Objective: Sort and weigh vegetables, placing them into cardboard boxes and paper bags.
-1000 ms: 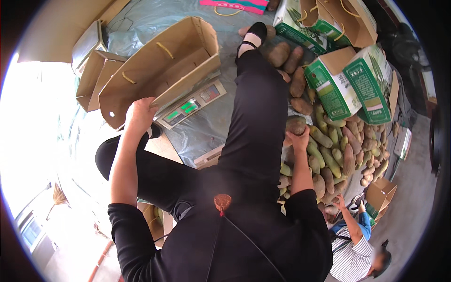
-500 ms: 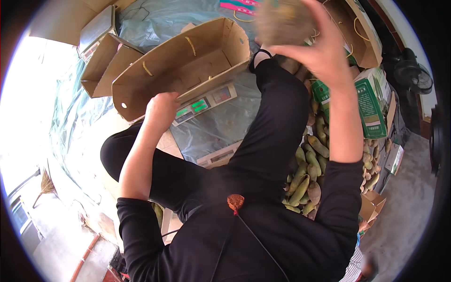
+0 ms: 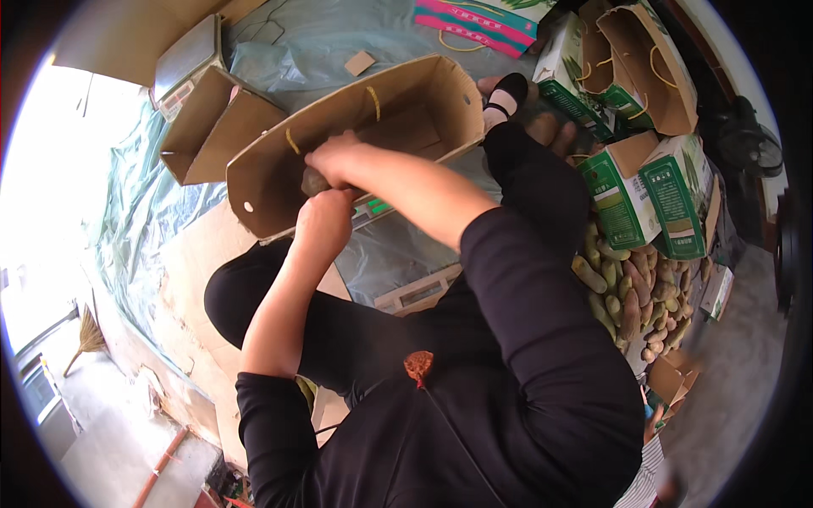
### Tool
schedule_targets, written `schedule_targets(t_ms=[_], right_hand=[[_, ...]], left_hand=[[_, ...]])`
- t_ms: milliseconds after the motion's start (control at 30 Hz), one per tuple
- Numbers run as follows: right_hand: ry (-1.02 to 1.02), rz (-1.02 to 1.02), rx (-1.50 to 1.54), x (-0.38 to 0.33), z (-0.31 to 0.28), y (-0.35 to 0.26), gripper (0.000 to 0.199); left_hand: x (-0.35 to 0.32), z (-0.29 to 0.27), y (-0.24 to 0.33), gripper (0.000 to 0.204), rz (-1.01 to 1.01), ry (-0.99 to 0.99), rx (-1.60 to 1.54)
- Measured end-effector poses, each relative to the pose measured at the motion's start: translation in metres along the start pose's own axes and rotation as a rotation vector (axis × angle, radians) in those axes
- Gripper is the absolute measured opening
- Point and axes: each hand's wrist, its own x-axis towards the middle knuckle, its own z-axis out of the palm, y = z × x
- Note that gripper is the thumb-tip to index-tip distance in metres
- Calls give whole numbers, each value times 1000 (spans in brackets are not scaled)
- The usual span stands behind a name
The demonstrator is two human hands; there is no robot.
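A long open cardboard box [image 3: 275, 207] with yellow cord handles rests on a scale [image 3: 378, 206] with a green lit display. My right hand [image 3: 337, 157] reaches over the near wall into the box's left half. Its fingers are curled round a rounded, earth-brown root vegetable [image 3: 314, 182], partly hidden by both hands. Just nearer to me, my left hand [image 3: 326, 218] is closed on the box's near rim, close under my right hand. The box floor at the right end is visible; the left end lies in shadow.
To the right lies a heap of long green and brown root vegetables [image 3: 631, 292]. Green and white cartons [image 3: 673, 195] stand beyond it, near a black fan [image 3: 745, 135]. A smaller open box [image 3: 216, 127] is at the far left. Plastic sheeting [image 3: 296, 55] covers the far floor.
My right hand has come down from the upper right into the box, bringing the brown root vegetable. My left hand stays on the near rim. The whole view has shifted a little.
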Motion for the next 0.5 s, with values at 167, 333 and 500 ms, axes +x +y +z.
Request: schedule_targets(t_ms=[167, 333, 500], right_hand=[[-86, -94, 148, 23, 12, -9, 70], [331, -276, 310, -36, -21, 35, 61], [639, -265, 479, -202, -76, 76, 44]], left_hand=[[1, 2, -10, 28, -34, -33, 75], [21, 0, 3, 23, 72, 21, 48], [4, -8, -18, 27, 35, 62, -40]])
